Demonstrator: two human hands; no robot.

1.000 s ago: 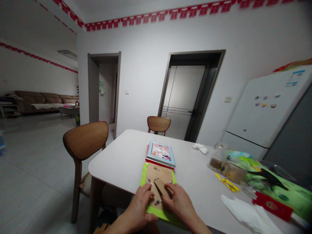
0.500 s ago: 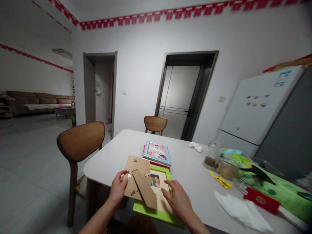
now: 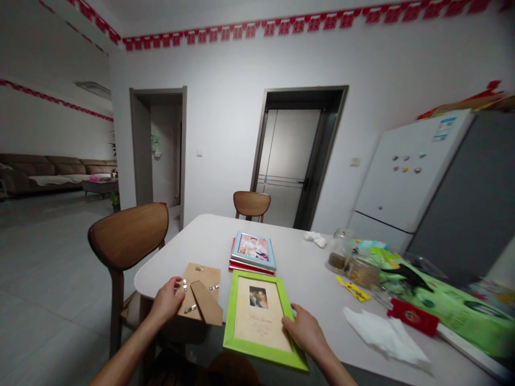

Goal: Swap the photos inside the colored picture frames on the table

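A brown backing board (image 3: 189,297) with metal clips and a fold-out stand lies at the table's near left edge. My left hand (image 3: 168,296) grips its left side, fingers closed. To its right is a lime-green picture frame (image 3: 263,351), holding a cream sheet with a small photo (image 3: 258,297). My right hand (image 3: 302,326) pinches the frame's right side, thumb on top. Beyond the green frame, a light-blue picture frame (image 3: 254,251) rests on a red one (image 3: 237,265).
On the right stand glass jars (image 3: 340,254), with a yellow packet (image 3: 354,291), white tissues (image 3: 386,335), a red box (image 3: 413,316) and a green package (image 3: 454,316) nearby. Crumpled tissue (image 3: 315,239) lies farther back. Wooden chairs (image 3: 131,236) stand at the left and far side.
The backing board has moved left, off the green frame, with my left hand. My right hand has come down to grip the frame's right side, and the cream sheet is now uncovered.
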